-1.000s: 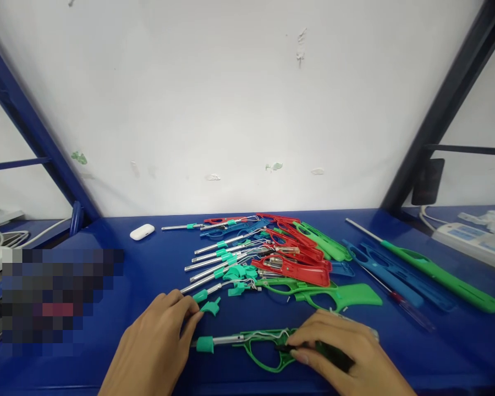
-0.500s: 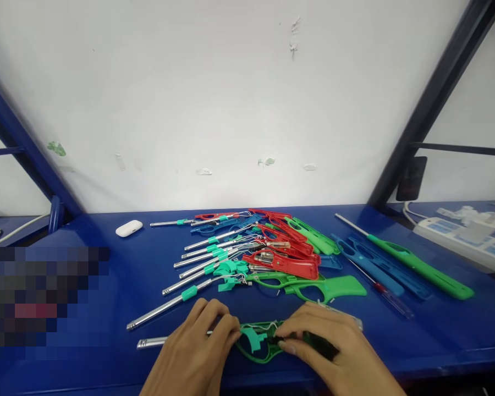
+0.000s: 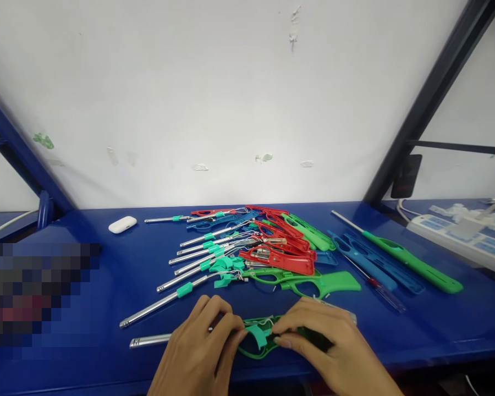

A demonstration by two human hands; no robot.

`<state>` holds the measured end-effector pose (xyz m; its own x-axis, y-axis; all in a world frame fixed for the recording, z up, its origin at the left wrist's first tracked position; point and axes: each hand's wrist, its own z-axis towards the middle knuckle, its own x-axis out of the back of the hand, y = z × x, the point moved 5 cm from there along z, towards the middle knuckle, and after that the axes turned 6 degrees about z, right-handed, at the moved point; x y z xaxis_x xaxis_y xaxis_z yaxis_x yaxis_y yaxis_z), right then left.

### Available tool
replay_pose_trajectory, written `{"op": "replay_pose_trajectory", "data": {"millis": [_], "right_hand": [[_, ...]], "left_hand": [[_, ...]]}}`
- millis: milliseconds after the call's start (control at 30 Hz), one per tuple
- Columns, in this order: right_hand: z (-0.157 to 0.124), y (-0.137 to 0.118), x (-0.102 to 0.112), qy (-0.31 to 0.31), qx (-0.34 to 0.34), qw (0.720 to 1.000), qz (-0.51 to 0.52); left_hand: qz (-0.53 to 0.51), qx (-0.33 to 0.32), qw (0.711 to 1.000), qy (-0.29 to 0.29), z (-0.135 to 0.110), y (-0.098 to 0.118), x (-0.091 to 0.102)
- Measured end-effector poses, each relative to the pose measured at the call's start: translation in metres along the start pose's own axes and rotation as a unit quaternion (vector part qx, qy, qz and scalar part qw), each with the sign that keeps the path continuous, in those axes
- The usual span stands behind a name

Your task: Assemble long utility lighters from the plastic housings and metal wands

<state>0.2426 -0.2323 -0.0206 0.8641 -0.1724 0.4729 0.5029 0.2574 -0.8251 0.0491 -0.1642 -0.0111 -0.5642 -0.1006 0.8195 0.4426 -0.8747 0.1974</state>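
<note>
Near the table's front edge lies a half-open green lighter casing point(image 3: 251, 352), with a metal lighter tube point(image 3: 149, 341) sticking out to the left. My left hand point(image 3: 202, 344) is closed, thumb and fingers pinching the teal trigger point(image 3: 259, 336) over the casing. With a pinch of thumb and forefinger, my right hand point(image 3: 328, 335) grips a small black part point(image 3: 274, 334) just right of the trigger. White wires point(image 3: 268, 322) run along the casing's upper side. My right palm covers most of the casing's handle end.
Behind my hands are several lighter tubes point(image 3: 150, 309) and a pile of red casing halves point(image 3: 289, 260), with green casing halves point(image 3: 340, 281). To the right lie a screwdriver point(image 3: 385, 291), a blue casing half point(image 3: 365, 261), a whole green lighter point(image 3: 416, 264) and a power strip point(image 3: 457, 234). A white earbud case point(image 3: 122, 224) sits back left.
The trigger and the black part have come closer together between my fingers. My left hand has shifted slightly right. The whole view has moved a little.
</note>
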Motion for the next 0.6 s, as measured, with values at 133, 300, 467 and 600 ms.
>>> {"op": "replay_pose_trajectory", "data": {"millis": [133,300,467,600], "right_hand": [[0.0009,0.0023,0.0006,0.0,-0.008,1.0,0.018],[0.001,0.0052,0.0008,0.008,-0.026,0.999,0.028],[0.0003,0.0066,0.0001,0.019,-0.033,0.998,0.04],[0.0015,0.0053,0.0005,0.022,-0.04,0.998,0.05]], "left_hand": [[-0.007,0.0,1.0,0.022,0.0003,0.0007,-0.0033],[-0.021,0.007,0.999,0.043,0.0,0.0018,-0.0018],[-0.035,0.021,0.998,0.037,-0.0015,0.0002,-0.0011],[-0.03,0.018,0.999,0.04,-0.0002,0.0022,-0.0012]]}}
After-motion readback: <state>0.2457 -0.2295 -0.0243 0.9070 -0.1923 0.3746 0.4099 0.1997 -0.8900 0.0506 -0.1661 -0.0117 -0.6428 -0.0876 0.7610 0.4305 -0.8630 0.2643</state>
